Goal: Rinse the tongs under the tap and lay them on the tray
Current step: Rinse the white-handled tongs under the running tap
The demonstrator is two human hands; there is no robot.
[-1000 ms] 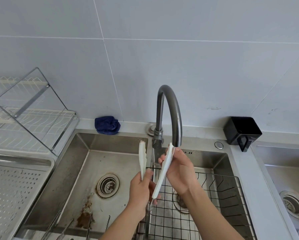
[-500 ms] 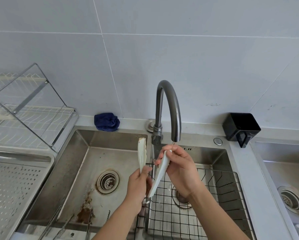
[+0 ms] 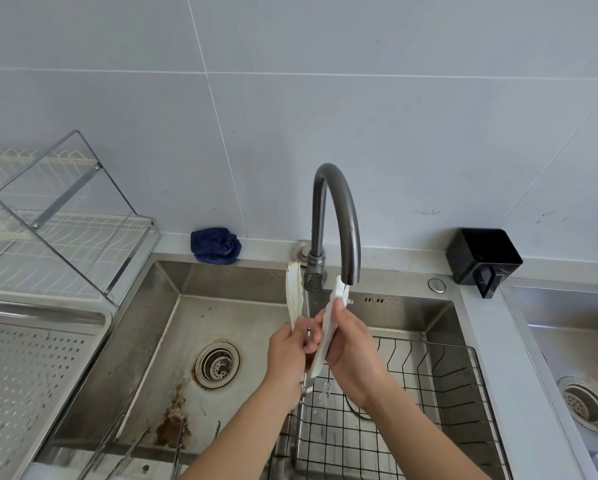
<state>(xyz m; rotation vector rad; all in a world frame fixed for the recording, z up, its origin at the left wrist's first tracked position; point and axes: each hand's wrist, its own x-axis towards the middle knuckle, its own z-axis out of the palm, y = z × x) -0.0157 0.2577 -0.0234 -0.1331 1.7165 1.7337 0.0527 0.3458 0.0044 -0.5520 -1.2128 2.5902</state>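
White tongs (image 3: 325, 344) stand nearly upright, tips up, one tip under the tap (image 3: 349, 237). The left hand (image 3: 289, 355) grips one blade, the right hand (image 3: 354, 351) the other; the tray (image 3: 31, 368) lies well left, nearer the left hand.

- No text, label, brand name, number or sign can be read anywhere in the view.
- A short row of small dark marks (image 3: 373, 300) sits on the back wall of the sink (image 3: 412, 308), at about 4 o'clock from the mouth of the tap (image 3: 335, 209). The marks are too small to tell whether they are lettering or slots.
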